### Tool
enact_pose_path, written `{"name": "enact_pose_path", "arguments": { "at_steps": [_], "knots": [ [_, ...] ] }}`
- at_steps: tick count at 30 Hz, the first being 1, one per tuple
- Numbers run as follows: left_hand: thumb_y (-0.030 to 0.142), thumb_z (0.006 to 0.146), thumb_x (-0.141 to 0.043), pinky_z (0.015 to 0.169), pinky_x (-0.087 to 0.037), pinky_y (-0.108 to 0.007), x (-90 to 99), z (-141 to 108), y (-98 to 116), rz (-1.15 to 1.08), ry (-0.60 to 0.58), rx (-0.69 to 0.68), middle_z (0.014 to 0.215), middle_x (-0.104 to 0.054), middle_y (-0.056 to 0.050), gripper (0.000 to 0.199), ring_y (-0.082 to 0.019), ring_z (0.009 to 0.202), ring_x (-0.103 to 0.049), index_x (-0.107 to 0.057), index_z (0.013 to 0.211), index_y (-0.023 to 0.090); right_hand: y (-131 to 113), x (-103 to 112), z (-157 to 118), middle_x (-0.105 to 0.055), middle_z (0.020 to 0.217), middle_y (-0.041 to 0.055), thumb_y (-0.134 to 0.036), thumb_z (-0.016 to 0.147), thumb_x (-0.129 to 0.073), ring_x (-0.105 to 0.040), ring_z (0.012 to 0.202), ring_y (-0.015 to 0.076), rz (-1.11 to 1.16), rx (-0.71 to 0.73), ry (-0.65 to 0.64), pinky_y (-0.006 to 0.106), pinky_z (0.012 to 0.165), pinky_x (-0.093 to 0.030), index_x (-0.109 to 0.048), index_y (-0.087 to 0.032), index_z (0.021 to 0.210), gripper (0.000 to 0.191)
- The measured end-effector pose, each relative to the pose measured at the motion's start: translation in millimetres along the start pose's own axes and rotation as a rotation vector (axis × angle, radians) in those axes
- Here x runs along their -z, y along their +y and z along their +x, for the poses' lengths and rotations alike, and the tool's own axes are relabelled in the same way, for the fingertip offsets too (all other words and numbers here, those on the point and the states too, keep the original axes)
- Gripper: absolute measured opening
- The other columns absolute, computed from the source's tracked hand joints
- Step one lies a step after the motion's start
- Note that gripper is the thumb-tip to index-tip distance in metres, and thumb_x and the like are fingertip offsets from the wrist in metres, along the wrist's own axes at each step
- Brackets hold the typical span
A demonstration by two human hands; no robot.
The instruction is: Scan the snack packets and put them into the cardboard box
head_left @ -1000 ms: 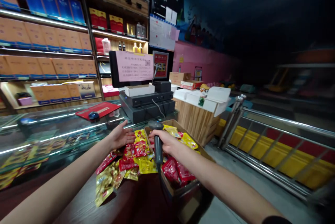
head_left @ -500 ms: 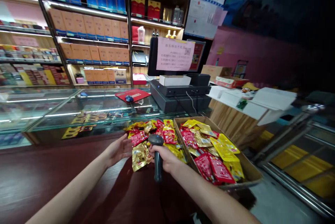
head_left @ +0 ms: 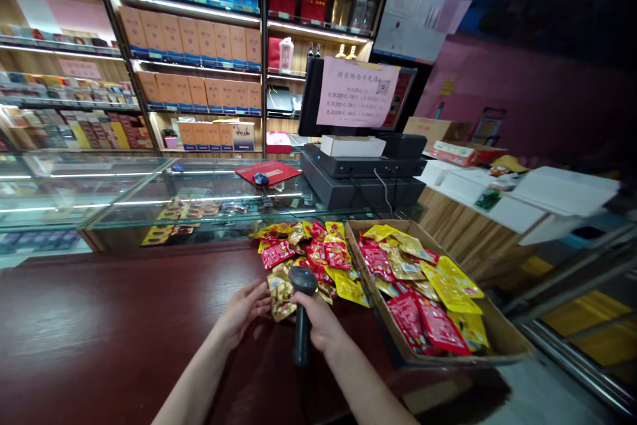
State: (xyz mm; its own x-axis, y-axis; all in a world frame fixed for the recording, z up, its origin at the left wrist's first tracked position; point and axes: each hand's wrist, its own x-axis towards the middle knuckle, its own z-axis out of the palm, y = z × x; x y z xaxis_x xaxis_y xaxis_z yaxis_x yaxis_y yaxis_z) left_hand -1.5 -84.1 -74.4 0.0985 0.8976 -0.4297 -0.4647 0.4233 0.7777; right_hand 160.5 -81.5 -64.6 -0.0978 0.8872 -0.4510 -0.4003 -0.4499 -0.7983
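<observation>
Dark reddish-brown, the table [head_left: 124,319] is spreading across the near left and centre. Over its near part, the right hand [head_left: 319,320] is gripping a dark handheld scanner [head_left: 301,339], closed round the handle, with the scanner head pointing away. To its left, the left hand [head_left: 249,309] is holding nothing; its fingers are extending, open, beside a gold packet [head_left: 280,294], though whether they are touching it cannot be told.

Just beyond the scanner, a loose pile of red, yellow and gold packets [head_left: 337,256] is lying on the table. Right of the pile, an open cardboard box [head_left: 512,340] is holding more packets [head_left: 442,327] in the same colours.

Farther off, a glass display counter [head_left: 124,213] is running along the table's far side. On it, a mouse [head_left: 260,179] is resting on a red mat [head_left: 281,171], left of a black machine [head_left: 333,187] that is carrying a white box [head_left: 352,146]. Behind that box, a monitor [head_left: 309,110] is showing its back, a pink printed sheet [head_left: 355,107] covering it. Farthest, lit shelves [head_left: 223,13] are holding orange and blue boxes.
</observation>
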Motion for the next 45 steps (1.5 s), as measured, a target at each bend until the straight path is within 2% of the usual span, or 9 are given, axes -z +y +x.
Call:
{"name": "enact_pose_path", "arguments": {
  "at_steps": [3, 5, 10, 14, 20, 26, 29, 41, 45],
  "knots": [
    [0.027, 0.069, -0.073, 0.043, -0.045, -0.02, 0.8, 3.2, -10.1, 0.165, 0.038, -0.052, 0.078, -0.067, -0.006, 0.078, -0.01, 0.046, -0.057, -0.035, 0.135, 0.01, 1.4, 3.9, -3.0, -0.058, 0.055, -0.0032, -0.015, 0.049, -0.066, -0.051, 0.048, 0.0093, 0.045, 0.012, 0.041, 0.022, 0.05, -0.042, -0.06, -0.014, 0.072, 0.023],
    [0.032, 0.066, -0.075, 0.037, -0.04, -0.019, -0.5, 4.6, -14.7, 0.237, -0.024, -0.081, 0.071, -0.066, -0.004, 0.077, -0.009, 0.041, -0.053, -0.041, 0.133, 0.012, 0.5, 6.0, -4.9, -0.056, 0.051, -0.0041, -0.015, 0.049, -0.067, -0.049, 0.046, 0.0083, 0.068, 0.016, 0.092, 0.02, 0.048, -0.039, -0.061, -0.013, 0.071, 0.023],
    [0.029, 0.062, -0.078, 0.052, -0.047, -0.017, -15.2, 4.5, -20.4, 0.208, -0.102, -0.127, 0.081, -0.07, -0.009, 0.045, -0.012, 0.06, -0.063, -0.067, 0.102, 0.011, -3.1, 7.0, -9.8, -0.061, 0.056, -0.0022, -0.015, 0.05, -0.068, -0.053, 0.051, 0.0098, 0.149, 0.079, 0.132, 0.021, 0.051, -0.04, -0.065, -0.013, 0.076, 0.026],
    [0.027, 0.063, -0.078, 0.064, -0.053, -0.026, -24.0, 8.5, -17.6, 0.085, -0.078, -0.066, 0.093, -0.07, -0.013, 0.042, -0.019, 0.075, -0.067, -0.064, 0.1, 0.012, -10.2, 7.1, -19.5, -0.066, 0.065, -0.0001, -0.016, 0.052, -0.069, -0.059, 0.064, 0.0137, 0.1, 0.175, 0.09, 0.024, 0.064, -0.044, -0.067, -0.014, 0.075, 0.023],
    [0.032, 0.062, -0.078, 0.057, -0.051, -0.026, -19.6, 27.0, 0.0, 0.218, -0.046, -0.101, 0.085, -0.071, -0.009, 0.05, -0.017, 0.064, -0.066, -0.062, 0.105, 0.014, -30.6, 3.6, -45.4, -0.068, 0.075, 0.0016, -0.018, 0.057, -0.069, -0.06, 0.071, 0.0142, -0.065, 0.327, -0.004, 0.024, 0.067, -0.046, -0.066, -0.015, 0.077, 0.021],
    [0.036, 0.057, -0.079, 0.047, -0.041, -0.018, -27.8, 34.3, 6.5, 0.256, -0.078, -0.123, 0.072, -0.067, -0.001, 0.053, -0.008, 0.048, -0.054, -0.065, 0.104, 0.016, -27.5, -4.1, -52.3, -0.05, 0.042, -0.004, -0.034, 0.061, -0.068, -0.043, 0.037, 0.008, -0.225, 0.185, -0.125, 0.021, 0.04, -0.036, -0.057, -0.014, 0.067, 0.024],
    [0.037, 0.056, -0.079, 0.043, -0.035, -0.016, -30.2, 33.6, 4.5, 0.217, -0.107, -0.119, 0.064, -0.064, 0.001, 0.052, -0.005, 0.043, -0.047, -0.065, 0.102, 0.015, -24.0, -5.5, -50.1, -0.048, 0.04, -0.0057, -0.033, 0.061, -0.066, -0.039, 0.035, 0.0063, -0.247, 0.131, -0.134, 0.019, 0.038, -0.033, -0.055, -0.015, 0.068, 0.023],
    [0.039, 0.061, -0.076, 0.05, -0.042, -0.02, -28.7, 32.2, 3.4, 0.273, -0.219, -0.155, 0.067, -0.067, -0.003, 0.046, -0.012, 0.054, -0.058, -0.067, 0.098, 0.013, -23.2, -8.3, -48.4, -0.047, 0.041, -0.0061, -0.033, 0.061, -0.066, -0.039, 0.036, 0.007, -0.23, 0.112, -0.18, 0.02, 0.039, -0.033, -0.054, -0.016, 0.067, 0.021],
    [0.038, 0.061, -0.076, 0.05, -0.044, -0.02, -31.2, 27.8, 7.1, 0.292, -0.141, -0.122, 0.073, -0.069, -0.005, 0.047, -0.012, 0.054, -0.059, -0.065, 0.099, 0.013, -27.7, -5.5, -51.0, -0.055, 0.049, -0.0023, -0.028, 0.06, -0.067, -0.047, 0.044, 0.0099, -0.199, 0.173, -0.133, 0.022, 0.044, -0.037, -0.058, -0.014, 0.068, 0.018]
  ]
}}
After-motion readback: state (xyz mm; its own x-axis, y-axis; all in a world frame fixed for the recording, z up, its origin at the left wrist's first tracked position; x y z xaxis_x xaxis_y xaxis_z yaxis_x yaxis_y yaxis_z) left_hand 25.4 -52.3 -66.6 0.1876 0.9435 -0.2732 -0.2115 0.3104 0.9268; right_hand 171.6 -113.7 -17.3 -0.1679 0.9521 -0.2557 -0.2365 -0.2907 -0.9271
